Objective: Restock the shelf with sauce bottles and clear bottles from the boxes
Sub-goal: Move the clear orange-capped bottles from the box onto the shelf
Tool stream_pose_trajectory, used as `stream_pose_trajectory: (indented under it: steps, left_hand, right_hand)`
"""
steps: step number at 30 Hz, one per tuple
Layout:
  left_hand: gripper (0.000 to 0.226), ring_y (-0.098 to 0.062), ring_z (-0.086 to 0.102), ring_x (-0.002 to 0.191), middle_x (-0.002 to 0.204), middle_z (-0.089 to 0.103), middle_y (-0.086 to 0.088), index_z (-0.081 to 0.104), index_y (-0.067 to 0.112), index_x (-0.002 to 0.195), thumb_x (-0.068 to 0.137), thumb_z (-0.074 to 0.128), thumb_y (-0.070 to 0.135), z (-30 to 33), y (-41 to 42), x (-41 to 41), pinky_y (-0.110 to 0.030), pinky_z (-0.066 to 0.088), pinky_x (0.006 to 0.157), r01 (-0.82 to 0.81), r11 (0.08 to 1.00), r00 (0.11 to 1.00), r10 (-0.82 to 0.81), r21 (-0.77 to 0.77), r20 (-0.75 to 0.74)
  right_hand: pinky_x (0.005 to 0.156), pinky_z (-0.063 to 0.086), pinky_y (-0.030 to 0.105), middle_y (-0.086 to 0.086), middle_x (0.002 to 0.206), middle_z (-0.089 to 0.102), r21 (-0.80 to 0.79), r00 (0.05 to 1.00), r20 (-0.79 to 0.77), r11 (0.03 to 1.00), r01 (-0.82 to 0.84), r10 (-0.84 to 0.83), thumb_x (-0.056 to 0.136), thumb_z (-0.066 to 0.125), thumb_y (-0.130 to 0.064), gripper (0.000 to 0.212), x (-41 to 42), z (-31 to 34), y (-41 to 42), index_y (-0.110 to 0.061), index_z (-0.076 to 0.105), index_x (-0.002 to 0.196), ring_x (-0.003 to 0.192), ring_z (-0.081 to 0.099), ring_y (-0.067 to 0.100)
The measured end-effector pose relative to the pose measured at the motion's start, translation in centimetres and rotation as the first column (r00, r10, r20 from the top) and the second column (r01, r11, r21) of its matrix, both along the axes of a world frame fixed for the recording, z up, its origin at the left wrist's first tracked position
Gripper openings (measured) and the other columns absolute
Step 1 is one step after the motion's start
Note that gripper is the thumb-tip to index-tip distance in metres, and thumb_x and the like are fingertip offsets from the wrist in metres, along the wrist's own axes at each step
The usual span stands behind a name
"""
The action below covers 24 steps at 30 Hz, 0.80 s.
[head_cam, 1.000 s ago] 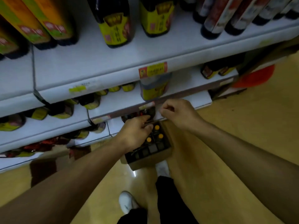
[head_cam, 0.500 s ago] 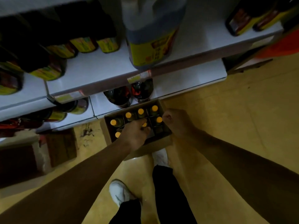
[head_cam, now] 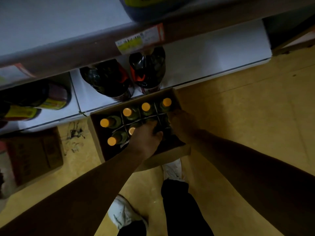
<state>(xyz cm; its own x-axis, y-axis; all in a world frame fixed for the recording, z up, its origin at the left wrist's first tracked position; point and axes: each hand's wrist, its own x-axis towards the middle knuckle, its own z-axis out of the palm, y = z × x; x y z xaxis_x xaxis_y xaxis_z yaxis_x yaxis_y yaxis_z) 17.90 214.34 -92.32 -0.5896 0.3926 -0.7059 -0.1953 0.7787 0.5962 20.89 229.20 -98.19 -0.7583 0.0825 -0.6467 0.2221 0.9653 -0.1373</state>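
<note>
Yellowish smooth flooring point(head_cam: 238, 116) runs under white metal shelves point(head_cam: 213, 53) in a dim aisle. On it, against the bottom shelf, sits an open cardboard box point(head_cam: 170, 157) with dividers, holding dark glass bottles with round orange caps point(head_cam: 127, 112). Both hands reach inside: the left hand point(head_cam: 146, 140) curls over a bottle top, while the right hand point(head_cam: 182, 123) has its fingers hidden, grip unclear. Two dark plastic jugs point(head_cam: 148, 68) stand on the lowest shelf.
</note>
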Motion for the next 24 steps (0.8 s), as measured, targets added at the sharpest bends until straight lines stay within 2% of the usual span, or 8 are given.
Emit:
stream_pose_trajectory:
  steps: [3,6,10,14,17,20,22,24]
  left_hand:
    - [0.027,-0.026,0.059,0.115,0.121,0.066,-0.01,0.062,0.01,0.121,0.095,0.058,0.015,-1.1,0.6,0.0,-0.042,0.049,0.098,0.018,1.0,1.0,-0.017,0.024,-0.02]
    - [0.031,-0.026,0.058,0.118,0.124,0.064,-0.01,0.06,0.01,0.126,0.096,0.058,0.018,-2.1,0.8,-0.1,-0.042,0.047,0.099,0.051,0.998,0.998,-0.05,0.02,-0.024]
    - [0.034,-0.026,0.057,0.119,0.127,0.063,-0.009,0.058,0.012,0.129,0.096,0.057,0.02,-2.7,0.6,0.0,-0.041,0.047,0.1,0.058,0.998,0.998,-0.057,0.018,-0.014]
    - [0.039,-0.025,0.055,0.124,0.133,0.06,-0.008,0.055,0.013,0.135,0.097,0.055,0.017,-2.5,0.4,0.2,-0.039,0.046,0.103,0.079,0.997,0.997,-0.079,0.004,-0.024]
    - [0.036,-0.028,0.056,0.121,0.129,0.062,-0.011,0.056,0.011,0.132,0.097,0.053,0.017,-2.0,0.5,0.2,-0.041,0.047,0.101,0.077,0.997,0.997,-0.077,0.002,-0.028]
    - [0.036,-0.027,0.057,0.118,0.128,0.062,-0.01,0.055,0.013,0.134,0.097,0.054,0.017,-0.8,0.8,0.2,-0.04,0.048,0.099,0.08,0.997,0.996,-0.08,0.007,-0.046]
    - [0.034,-0.029,0.059,0.113,0.122,0.064,-0.011,0.056,0.014,0.13,0.097,0.055,0.017,0.0,0.9,0.2,-0.039,0.049,0.096,0.085,0.996,0.995,-0.084,0.021,-0.061]
    - [0.03,-0.03,0.061,0.109,0.116,0.066,-0.013,0.059,0.014,0.125,0.095,0.056,0.015,1.0,1.0,0.2,-0.038,0.05,0.092,0.101,0.995,0.992,-0.098,0.026,-0.082]
  right_hand:
    - [0.084,0.041,0.036,0.016,0.129,0.053,0.009,0.999,0.009,0.999,-0.048,0.048,0.105,0.034,-0.013,0.029,-0.1,-1.3,0.1,-0.005,0.049,0.129,0.116,0.053,0.032]
    - [0.086,0.047,0.039,0.015,0.127,0.05,0.069,0.992,0.067,0.992,-0.11,0.105,0.103,0.041,-0.014,0.03,-0.1,-2.2,0.1,-0.007,0.044,0.132,0.113,0.054,0.032]
    - [0.07,0.044,0.038,0.018,0.123,0.05,0.132,0.985,0.024,0.976,-0.173,0.171,0.102,0.042,-0.015,0.04,-0.2,-2.6,-0.3,-0.007,0.035,0.141,0.102,0.06,0.032]
    - [0.073,0.043,0.037,0.022,0.13,0.046,0.077,0.994,0.05,0.992,-0.1,0.096,0.104,0.037,-0.017,0.046,-0.2,-2.2,-0.2,-0.007,0.024,0.147,0.108,0.056,0.036]
    - [0.074,0.042,0.037,0.021,0.13,0.047,0.03,0.994,0.054,0.995,-0.093,0.091,0.105,0.032,-0.023,0.041,0.1,-1.1,0.2,-0.008,0.032,0.143,0.109,0.055,0.036]
    - [0.067,0.047,0.034,0.015,0.122,0.051,-0.005,0.99,-0.005,0.99,-0.142,0.142,0.104,0.035,-0.028,0.041,0.4,0.9,0.6,-0.013,0.032,0.143,0.094,0.057,0.028]
    - [0.05,0.03,0.025,0.009,0.106,0.053,-0.008,0.987,-0.056,0.988,-0.154,0.154,0.103,0.037,-0.028,0.042,0.4,2.8,1.0,-0.014,0.032,0.143,0.07,0.046,0.016]
    - [0.047,0.019,0.025,0.007,0.102,0.054,-0.005,0.978,-0.095,0.983,-0.184,0.183,0.101,0.043,-0.026,0.044,0.4,4.9,1.2,-0.014,0.032,0.141,0.065,0.037,0.013]
